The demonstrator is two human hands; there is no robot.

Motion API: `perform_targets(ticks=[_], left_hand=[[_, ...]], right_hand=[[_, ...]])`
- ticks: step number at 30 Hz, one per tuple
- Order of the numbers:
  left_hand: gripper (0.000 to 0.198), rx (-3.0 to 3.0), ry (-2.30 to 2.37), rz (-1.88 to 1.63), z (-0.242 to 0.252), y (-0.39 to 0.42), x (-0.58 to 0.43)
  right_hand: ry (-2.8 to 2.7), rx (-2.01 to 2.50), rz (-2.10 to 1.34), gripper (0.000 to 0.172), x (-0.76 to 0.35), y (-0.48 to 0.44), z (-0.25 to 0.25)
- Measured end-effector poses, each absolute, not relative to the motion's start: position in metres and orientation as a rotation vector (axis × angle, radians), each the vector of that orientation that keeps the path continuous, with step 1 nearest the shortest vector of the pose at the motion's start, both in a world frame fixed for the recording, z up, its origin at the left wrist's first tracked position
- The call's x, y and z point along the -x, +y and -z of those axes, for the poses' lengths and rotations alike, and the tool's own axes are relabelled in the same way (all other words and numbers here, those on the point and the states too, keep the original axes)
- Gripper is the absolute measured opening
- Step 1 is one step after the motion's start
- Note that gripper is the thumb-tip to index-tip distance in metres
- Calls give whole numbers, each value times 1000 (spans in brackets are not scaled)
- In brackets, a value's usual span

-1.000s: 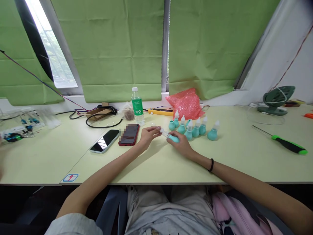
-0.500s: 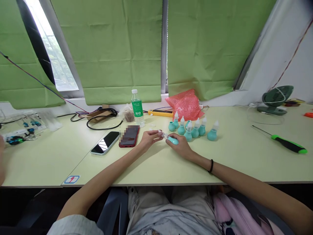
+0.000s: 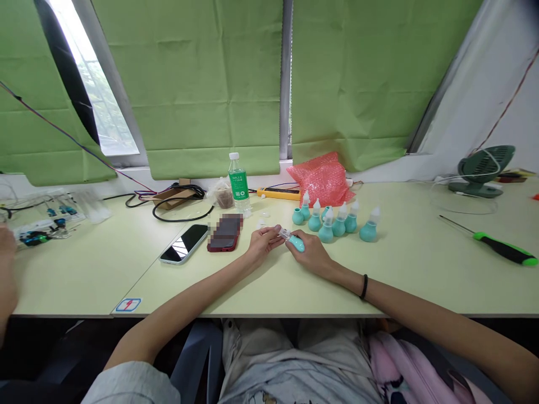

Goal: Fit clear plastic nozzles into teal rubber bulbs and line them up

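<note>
One teal bulb (image 3: 297, 244), nozzle (image 3: 285, 233) slanting away leftward.
Our left hand (image 3: 263, 244) pinches the nozzle; our right hand (image 3: 312, 251) grips the bulb.

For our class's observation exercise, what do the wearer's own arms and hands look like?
The left hand and right hand are ungloved. A pale grey-blue sleeve shows on the left arm; a thin black band circles the right wrist.
</note>
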State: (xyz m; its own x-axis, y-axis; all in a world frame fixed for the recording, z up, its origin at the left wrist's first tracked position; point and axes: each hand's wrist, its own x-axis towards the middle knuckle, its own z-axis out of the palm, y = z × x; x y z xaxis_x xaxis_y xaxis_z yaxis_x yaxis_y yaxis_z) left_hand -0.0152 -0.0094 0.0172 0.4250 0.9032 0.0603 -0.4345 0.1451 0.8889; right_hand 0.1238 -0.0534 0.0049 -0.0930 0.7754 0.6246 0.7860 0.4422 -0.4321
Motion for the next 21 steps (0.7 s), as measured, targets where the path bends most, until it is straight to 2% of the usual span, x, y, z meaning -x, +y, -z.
perform_targets(ticks=[4, 7, 11, 21], left_hand=[[19, -951, 546, -1051, -16, -13, 12], [17, -927, 569, -1058, -16, -14, 11], [18, -941, 574, -1079, -16, -15, 13], [17, -995, 528, -1102, -22, -19, 13]], right_hand=[[-1910, 1348, 160, 23, -124, -54, -3], [-1935, 1309, 93, 22, -124, -55, -5], [-1881, 1256, -132, 21, -126, -57, -10], [-1533, 1105, -893, 32, -122, -58, -17]])
